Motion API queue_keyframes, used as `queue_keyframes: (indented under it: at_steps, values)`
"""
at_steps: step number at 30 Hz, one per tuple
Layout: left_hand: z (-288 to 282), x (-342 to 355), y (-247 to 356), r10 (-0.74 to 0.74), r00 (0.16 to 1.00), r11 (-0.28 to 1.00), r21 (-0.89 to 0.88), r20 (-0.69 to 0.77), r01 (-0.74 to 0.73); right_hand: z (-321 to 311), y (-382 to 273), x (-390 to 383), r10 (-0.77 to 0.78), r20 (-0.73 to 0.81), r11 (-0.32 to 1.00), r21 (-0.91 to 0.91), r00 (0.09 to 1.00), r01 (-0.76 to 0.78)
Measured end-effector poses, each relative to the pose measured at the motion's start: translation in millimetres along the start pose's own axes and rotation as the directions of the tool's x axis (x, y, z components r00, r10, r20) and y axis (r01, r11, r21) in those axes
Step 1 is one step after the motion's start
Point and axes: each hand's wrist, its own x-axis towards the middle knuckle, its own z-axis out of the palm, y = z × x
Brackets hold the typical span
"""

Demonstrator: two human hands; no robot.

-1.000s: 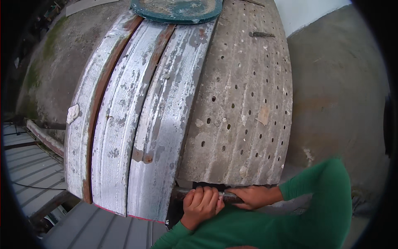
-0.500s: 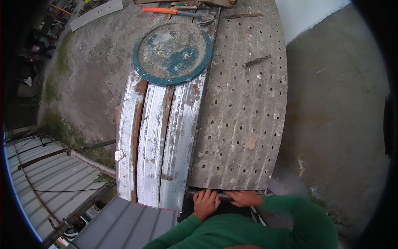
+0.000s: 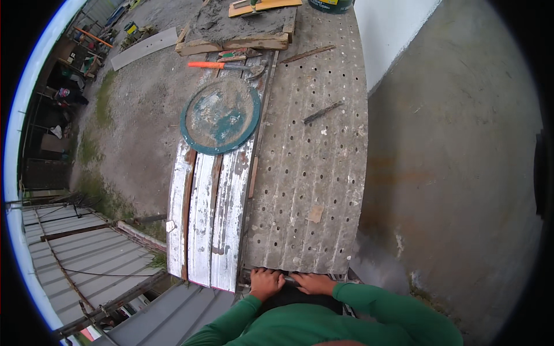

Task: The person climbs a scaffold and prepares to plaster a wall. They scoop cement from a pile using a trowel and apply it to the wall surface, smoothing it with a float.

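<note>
The metal bar [image 3: 290, 282] is clasped by left hand [image 3: 266, 283] and right hand [image 3: 313, 284]; each grip is curled closed over it.

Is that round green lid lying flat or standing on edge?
Flat: the lid rests across the silver planks, face up, with grey grit on it.

Perforated plank [image 3: 288, 228]: two sticks [image 3: 323, 112] | metal planks [image 3: 199, 230]: teal disc [image 3: 231, 119], orange-handled tool [image 3: 226, 66]
</note>
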Motion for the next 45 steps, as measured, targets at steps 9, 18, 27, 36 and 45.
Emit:
queue_keyframes:
  at_steps: [9,18,27,36,45]
  values:
    - [-2.9,2.0,14.2,-0.096,0.992,0.995,0.038,0.077,0.093,-6.7,1.5,-6.9,-0.023,-0.077,0.996,0.079,0.997,0.029]
    - [-20.7,-15.9,9.4,-0.14,0.979,0.989,-0.036,0.147,0.146,-9.6,-9.6,3.9,-0.059,-0.018,0.993,0.099,0.998,0.06]
    - [-110.3,-1.1,32.3,0.009,1.0,0.976,-0.218,0.024,-0.003,1.3,-3.8,-0.2,-0.138,-0.11,0.99,0.025,0.984,0.142]
    - [-248.7,191.6,-88.2,-0.206,0.978,0.885,0.433,0.043,0.168,-12.5,-5.0,2.4,-0.134,-0.138,0.989,-0.085,0.981,0.123]
    - [-217.5,242.5,-101.6,-0.421,0.885,0.782,0.575,0.199,0.243,0.1,-9.9,3.4,-0.092,-0.16,0.942,-0.334,0.983,0.034]
